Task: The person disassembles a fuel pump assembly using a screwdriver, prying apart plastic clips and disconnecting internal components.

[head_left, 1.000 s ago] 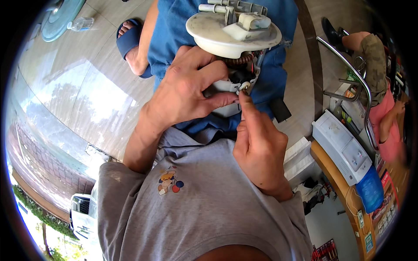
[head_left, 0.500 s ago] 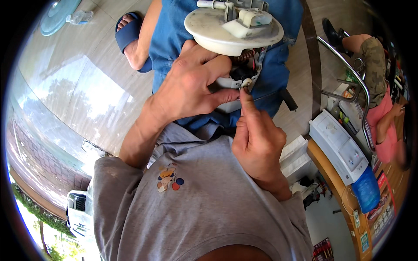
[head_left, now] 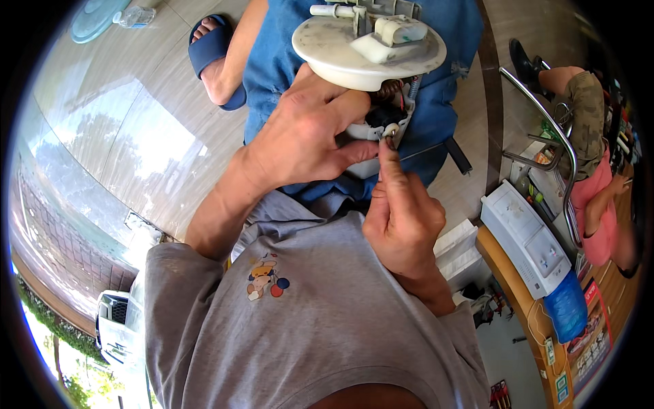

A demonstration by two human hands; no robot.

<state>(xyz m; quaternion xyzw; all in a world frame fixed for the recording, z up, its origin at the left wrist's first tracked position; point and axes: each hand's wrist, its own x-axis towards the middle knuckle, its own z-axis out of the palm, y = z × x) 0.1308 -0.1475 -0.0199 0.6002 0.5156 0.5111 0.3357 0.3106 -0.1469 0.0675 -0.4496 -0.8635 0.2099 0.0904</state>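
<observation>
A fuel pump module (head_left: 320, 42) with a round off-white top rests upright against my lap in blue denim shorts (head_left: 272, 31). My left hand (head_left: 300, 126) is closed round its body just below the top, thumb lying along the near side. My right hand (head_left: 403, 211) is closed in a pinch, fingertips at a small round white fitting (head_left: 392, 129) on the near side; whatever they grip is too small to make out. Beside the fitting show a black part (head_left: 383, 116) and red wire. A thin rod reaches right to a black cylindrical float (head_left: 458, 156).
A person in a pink top (head_left: 594, 221) sits at the right, near a curved metal chair frame (head_left: 569, 146). Closer stand a white drawer box (head_left: 524, 235), a blue bag (head_left: 565, 307) and a wooden desk (head_left: 504, 262). A plastic bottle (head_left: 136, 17) lies at the far left.
The view has shifted slightly. The black float on its rod now sits a little further right and tilts differently. Both hands keep nearly the same grip.
</observation>
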